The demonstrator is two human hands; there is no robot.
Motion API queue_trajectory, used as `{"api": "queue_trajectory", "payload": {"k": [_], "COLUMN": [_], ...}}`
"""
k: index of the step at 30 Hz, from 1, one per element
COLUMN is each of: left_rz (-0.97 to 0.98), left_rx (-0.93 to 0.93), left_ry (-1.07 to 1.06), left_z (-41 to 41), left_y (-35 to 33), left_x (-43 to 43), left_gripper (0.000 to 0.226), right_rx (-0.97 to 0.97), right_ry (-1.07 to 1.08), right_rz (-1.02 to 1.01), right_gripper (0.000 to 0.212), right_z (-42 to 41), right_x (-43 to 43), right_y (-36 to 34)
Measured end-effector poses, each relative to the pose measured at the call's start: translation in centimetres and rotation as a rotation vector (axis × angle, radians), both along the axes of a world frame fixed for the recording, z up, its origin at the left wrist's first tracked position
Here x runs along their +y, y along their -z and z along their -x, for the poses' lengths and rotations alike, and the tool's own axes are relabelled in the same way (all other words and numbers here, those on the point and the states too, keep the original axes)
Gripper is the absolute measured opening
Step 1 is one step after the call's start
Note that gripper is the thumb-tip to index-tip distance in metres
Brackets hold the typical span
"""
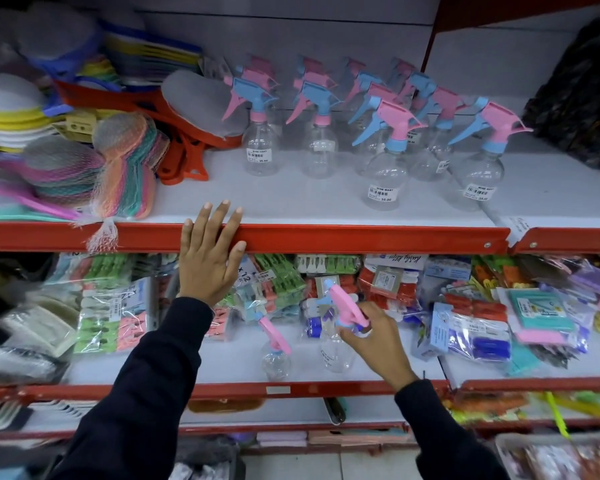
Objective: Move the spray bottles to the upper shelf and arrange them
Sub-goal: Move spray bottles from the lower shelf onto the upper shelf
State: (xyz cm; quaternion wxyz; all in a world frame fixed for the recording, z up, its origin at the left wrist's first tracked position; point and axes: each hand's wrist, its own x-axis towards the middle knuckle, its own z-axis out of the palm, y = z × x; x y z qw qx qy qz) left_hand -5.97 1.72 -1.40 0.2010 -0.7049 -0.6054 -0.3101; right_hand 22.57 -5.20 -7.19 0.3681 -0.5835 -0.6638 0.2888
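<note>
Several clear spray bottles [381, 154] with pink and blue trigger heads stand in rows on the upper shelf [326, 233]. My left hand [210, 258] rests flat on that shelf's red front edge, fingers spread, holding nothing. On the lower shelf [326, 388], my right hand [378, 337] grips the neck of a clear spray bottle [336, 351] with a pink head. To its left a second spray bottle [276, 358] stands on the lower shelf, tilted, with nothing touching it.
Netted scrubbers [118, 168], an orange dustpan [194, 129] and stacked plastic lids fill the upper shelf's left. Bagged clothes pegs [278, 285] and packaged goods crowd the back of the lower shelf. White shelf surface shows in front of the upper bottles.
</note>
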Motion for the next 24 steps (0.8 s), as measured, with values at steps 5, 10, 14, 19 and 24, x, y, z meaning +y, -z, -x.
{"api": "queue_trajectory", "payload": {"k": [5, 10, 14, 19, 24], "left_rz": [-0.003, -0.006, -0.026, -0.038, -0.053], "left_rx": [-0.012, -0.013, -0.022, -0.012, 0.001], "left_ry": [0.008, -0.001, 0.002, 0.011, 0.001], "left_z": [0.0, 0.0, 0.0, 0.2, 0.4], "left_y": [0.1, 0.1, 0.0, 0.1, 0.4], "left_x": [0.1, 0.1, 0.1, 0.3, 0.7], "left_gripper": [0.050, 0.050, 0.049, 0.049, 0.049], "right_rx": [0.151, 0.287, 0.318, 0.275, 0.203], "right_ry": [-0.016, 0.021, 0.088, 0.164, 0.243], "right_rz": [-0.176, -0.350, -0.501, -0.541, -0.582], "right_gripper": [0.031, 0.029, 0.027, 0.024, 0.027], "right_z": [-0.3, 0.4, 2.2, 5.4, 7.2], "right_x": [-1.2, -0.1, 3.2, 9.1, 13.2], "right_y": [-8.9, -16.8, -20.4, -20.5, -19.2]}}
